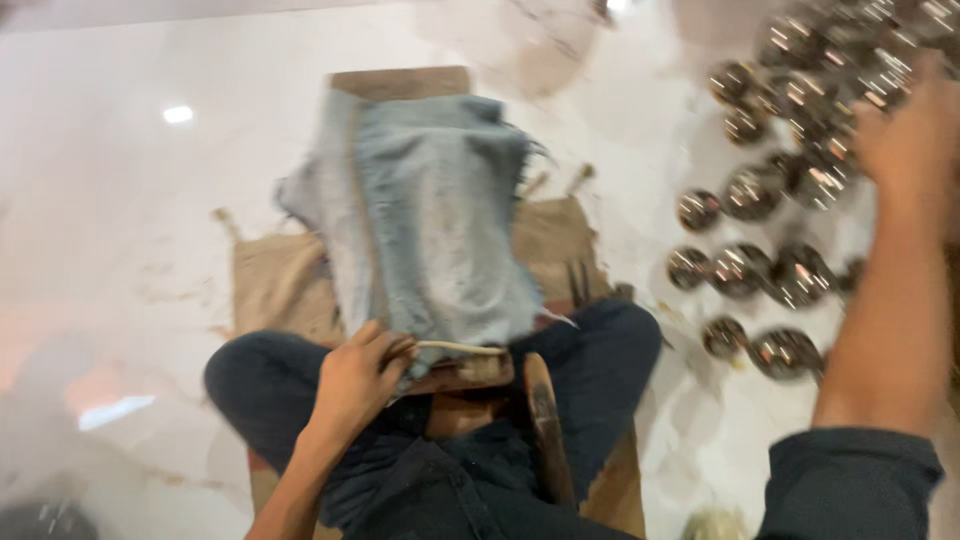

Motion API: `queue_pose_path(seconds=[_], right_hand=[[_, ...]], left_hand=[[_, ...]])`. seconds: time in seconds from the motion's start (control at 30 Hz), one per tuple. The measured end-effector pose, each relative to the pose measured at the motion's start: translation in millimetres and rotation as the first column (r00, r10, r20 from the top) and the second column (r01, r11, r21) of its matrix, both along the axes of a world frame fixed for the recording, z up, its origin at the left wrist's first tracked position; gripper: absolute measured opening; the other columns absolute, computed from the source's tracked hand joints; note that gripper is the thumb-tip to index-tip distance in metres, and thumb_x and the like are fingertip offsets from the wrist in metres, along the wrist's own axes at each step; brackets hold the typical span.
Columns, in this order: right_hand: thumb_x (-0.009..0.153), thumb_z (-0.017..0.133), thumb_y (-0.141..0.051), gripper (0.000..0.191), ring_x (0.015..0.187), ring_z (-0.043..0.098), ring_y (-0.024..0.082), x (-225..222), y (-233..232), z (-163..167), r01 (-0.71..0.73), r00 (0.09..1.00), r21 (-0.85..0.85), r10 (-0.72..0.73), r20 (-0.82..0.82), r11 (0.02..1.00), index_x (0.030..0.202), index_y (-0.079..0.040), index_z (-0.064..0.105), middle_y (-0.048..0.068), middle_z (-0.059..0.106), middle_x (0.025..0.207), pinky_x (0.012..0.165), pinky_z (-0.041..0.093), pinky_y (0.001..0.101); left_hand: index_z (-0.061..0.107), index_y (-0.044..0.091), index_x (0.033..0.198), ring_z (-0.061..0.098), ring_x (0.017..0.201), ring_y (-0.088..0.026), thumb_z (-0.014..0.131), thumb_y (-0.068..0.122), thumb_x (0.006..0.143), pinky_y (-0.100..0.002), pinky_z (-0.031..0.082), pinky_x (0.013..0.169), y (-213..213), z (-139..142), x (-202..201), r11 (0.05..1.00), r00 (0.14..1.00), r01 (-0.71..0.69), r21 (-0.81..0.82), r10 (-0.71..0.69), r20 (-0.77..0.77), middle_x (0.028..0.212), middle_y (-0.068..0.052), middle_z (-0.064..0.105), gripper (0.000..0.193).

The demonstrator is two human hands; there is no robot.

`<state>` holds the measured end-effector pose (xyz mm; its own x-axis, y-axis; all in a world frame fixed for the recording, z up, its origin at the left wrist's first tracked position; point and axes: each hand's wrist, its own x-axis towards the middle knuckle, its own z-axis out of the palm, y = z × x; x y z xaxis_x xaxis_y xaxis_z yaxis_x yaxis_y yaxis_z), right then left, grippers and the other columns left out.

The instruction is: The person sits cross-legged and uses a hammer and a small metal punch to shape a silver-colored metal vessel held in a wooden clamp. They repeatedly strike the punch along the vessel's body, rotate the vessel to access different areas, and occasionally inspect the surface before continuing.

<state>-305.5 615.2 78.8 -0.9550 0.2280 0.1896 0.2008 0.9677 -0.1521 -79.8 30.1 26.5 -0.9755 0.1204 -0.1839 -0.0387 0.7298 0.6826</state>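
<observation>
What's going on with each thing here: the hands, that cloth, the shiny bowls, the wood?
left hand: closed on the near edge of the cloth.
right hand: stretched out over the bowls, blurred; grip unclear.
blue cloth: frayed, draped over the wooden board.
wooden board: mostly covered, far end showing.
metal bowls: many, loose on the floor.
brown mat: flat on the floor.

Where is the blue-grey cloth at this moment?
In the head view, the blue-grey cloth lies centre, draped over a wooden board, with its near edge beside the left hand.

cloth (425, 215): faded pale blue | mat (280, 280): tan | bowls (790, 180): shiny silver, blurred | floor (120, 200): white marble
</observation>
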Motion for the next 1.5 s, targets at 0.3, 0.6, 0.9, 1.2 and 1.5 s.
queue_pose_path(seconds=[0.3, 0.6, 0.9, 1.2, 1.5], right_hand=[[0.086, 0.088, -0.028, 0.061, 0.095, 0.070, 0.048, -42, -54, -31, -0.036, 0.998, 0.176, 0.026, 0.057, 0.984, 0.120, 0.016, 0.063, 0.036, 0.070, 0.109, 0.078, 0.056, 0.0533], [0.079, 0.085, -0.022, 0.049, 0.092, 0.073, 0.046, -30, -71, -11, 0.201, 0.961, 0.195, -0.232, 0.151, 0.960, 0.110, 0.012, 0.069, 0.032, 0.074, 0.105, 0.076, 0.060, 0.0556], [0.083, 0.088, -0.034, 0.049, 0.129, 0.049, 0.042, 13, -114, -10, -0.294, 0.949, 0.117, 0.304, -0.087, 0.949, 0.115, -0.007, 0.063, 0.020, 0.051, 0.136, 0.110, 0.047, 0.0560], [0.096, 0.084, -0.063, 0.075, 0.118, 0.055, 0.027, 182, -262, -12, -0.525, 0.446, 0.452, 0.686, -0.575, 0.721, 0.143, -0.012, 0.056, 0.016, 0.057, 0.128, 0.106, 0.044, 0.0529], [0.092, 0.078, -0.012, 0.043, 0.116, 0.055, 0.028, 243, -413, -65, -0.832, 0.555, -0.132, 0.808, -0.200, 0.539, 0.133, -0.021, 0.066, 0.008, 0.056, 0.125, 0.098, 0.052, 0.0394]], left_hand=[[0.075, 0.008, 0.094, 0.066, 0.081, -0.036, 0.075, 0.033, 0.087, -0.049, 0.052, 0.070, -12, -10, -3, 0.998, 1.000, 0.021, -0.055, -0.022, -0.022, 0.087, -0.011, 0.064, 0.026], [0.074, 0.008, 0.092, 0.065, 0.075, -0.036, 0.075, 0.031, 0.086, -0.049, 0.052, 0.067, -19, -11, -3, 0.999, 0.996, 0.041, -0.016, -0.042, -0.078, 0.086, -0.011, 0.064, 0.024], [0.076, 0.011, 0.093, 0.065, 0.075, -0.037, 0.074, 0.032, 0.087, -0.051, 0.050, 0.064, -17, -19, 2, 0.999, 0.988, 0.011, 0.033, -0.006, -0.156, 0.084, -0.011, 0.064, 0.022], [0.073, 0.011, 0.096, 0.068, 0.076, -0.033, 0.071, 0.020, 0.077, -0.047, 0.054, 0.065, -19, -15, 16, 0.965, 0.951, 0.221, -0.139, -0.245, -0.189, 0.097, -0.005, 0.065, 0.021], [0.069, 0.011, 0.109, 0.071, 0.091, -0.023, 0.067, 0.013, 0.090, -0.040, 0.057, 0.078, -27, -23, 63, 0.889, 0.735, 0.438, -0.135, -0.441, -0.514, 0.109, -0.004, 0.066, 0.020]])
